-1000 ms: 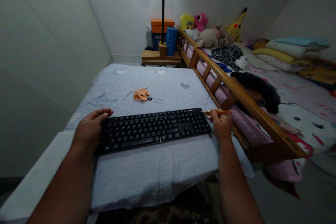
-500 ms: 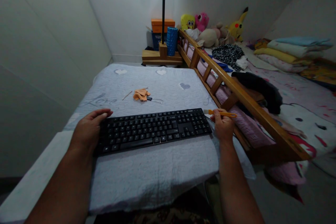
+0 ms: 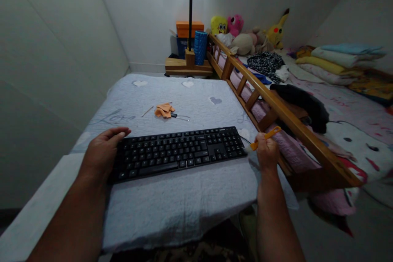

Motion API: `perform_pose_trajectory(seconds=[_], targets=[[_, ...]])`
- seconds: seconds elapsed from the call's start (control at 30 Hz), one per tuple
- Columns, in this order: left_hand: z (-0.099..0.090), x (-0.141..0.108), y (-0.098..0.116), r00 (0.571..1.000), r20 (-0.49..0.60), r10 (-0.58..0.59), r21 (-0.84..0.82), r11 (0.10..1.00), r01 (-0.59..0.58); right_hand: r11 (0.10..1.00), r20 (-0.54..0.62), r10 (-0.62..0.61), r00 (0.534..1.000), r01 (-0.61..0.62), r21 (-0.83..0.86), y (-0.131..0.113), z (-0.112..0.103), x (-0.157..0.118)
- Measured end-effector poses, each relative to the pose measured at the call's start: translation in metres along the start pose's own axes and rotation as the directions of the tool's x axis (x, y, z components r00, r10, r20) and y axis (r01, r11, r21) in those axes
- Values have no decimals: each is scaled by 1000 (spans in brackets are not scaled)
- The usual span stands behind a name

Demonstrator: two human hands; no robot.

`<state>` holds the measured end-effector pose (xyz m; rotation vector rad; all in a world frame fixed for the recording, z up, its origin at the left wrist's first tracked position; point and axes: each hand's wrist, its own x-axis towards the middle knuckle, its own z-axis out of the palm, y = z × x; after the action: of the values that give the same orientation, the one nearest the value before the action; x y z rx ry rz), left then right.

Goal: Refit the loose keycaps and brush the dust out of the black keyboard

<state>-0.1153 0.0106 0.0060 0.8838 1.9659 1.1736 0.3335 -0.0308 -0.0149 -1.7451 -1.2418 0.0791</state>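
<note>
A black keyboard [image 3: 172,152] lies at a slight slant on the pale blue cloth [image 3: 190,200]. My left hand [image 3: 102,151] grips its left end, thumb and fingers around the edge. At the other end, my right hand [image 3: 266,149] is closed round a yellow-handled brush [image 3: 272,132]. The pale bristles are at the keyboard's right edge, near the lower number-pad keys; whether they touch it I cannot tell. Farther back on the cloth are a crumpled orange cloth [image 3: 165,110], a wire-looped tool [image 3: 181,117] with a dark handle, and a thin stick [image 3: 147,111].
A wooden bed rail [image 3: 270,102] runs along the right side, close to my right hand. Beyond it is a bed with clothes, folded bedding [image 3: 346,59] and plush toys. A black pole [image 3: 190,8] on a wooden base and a blue foam roller [image 3: 200,48] stand at the back.
My right hand has moved slightly right and toward me. The brush has tilted, its bristles dropping from the keyboard's upper right corner down along its right edge. My left hand stays on the keyboard.
</note>
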Motion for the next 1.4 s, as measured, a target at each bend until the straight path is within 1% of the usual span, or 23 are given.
perform_pose_trajectory(seconds=[0.1,0.17,0.2,0.27,0.37,0.43,0.57,0.67,0.73,0.87,1.0,1.07,1.27,1.4], targets=[[0,1,-1,1000,1,9,7,1000,-9,999,-54,40,998,-38,37,2,0,-1],[0,0,-2,1000,-3,30,6,1000,-30,992,-70,60,996,-51,116,4,3,0],[0,-1,-1,999,-6,38,10,999,-38,986,-59,61,996,-51,161,5,5,0],[1,-3,1,999,-8,38,31,999,-38,972,1,40,999,-39,233,7,9,1],[1,-9,6,998,-15,66,75,995,-65,962,100,-28,995,-1,275,10,15,1],[1,-11,9,997,-11,83,106,991,-81,958,144,-71,987,27,286,12,17,0],[-1,-12,10,997,28,77,147,986,-80,960,189,-131,973,78,267,11,19,-1],[-1,-9,7,993,44,105,165,980,-111,966,182,-145,973,99,238,7,19,-1],[-1,-8,5,991,52,120,183,975,-127,970,180,-118,977,75,231,6,17,0],[-1,-6,3,988,67,136,206,968,-147,965,202,-25,979,-29,261,9,13,-1],[-2,-6,2,989,75,126,221,965,-140,953,147,15,989,-59,297,12,12,-2],[-2,-7,3,989,73,125,234,962,-139,956,129,10,992,-47,288,9,14,-2],[-3,-9,5,991,87,106,235,964,-124,981,195,-71,978,32,192,-3,19,-3],[-3,-9,5,989,82,123,237,961,-139,992,165,-93,982,77,101,0,17,-2]])
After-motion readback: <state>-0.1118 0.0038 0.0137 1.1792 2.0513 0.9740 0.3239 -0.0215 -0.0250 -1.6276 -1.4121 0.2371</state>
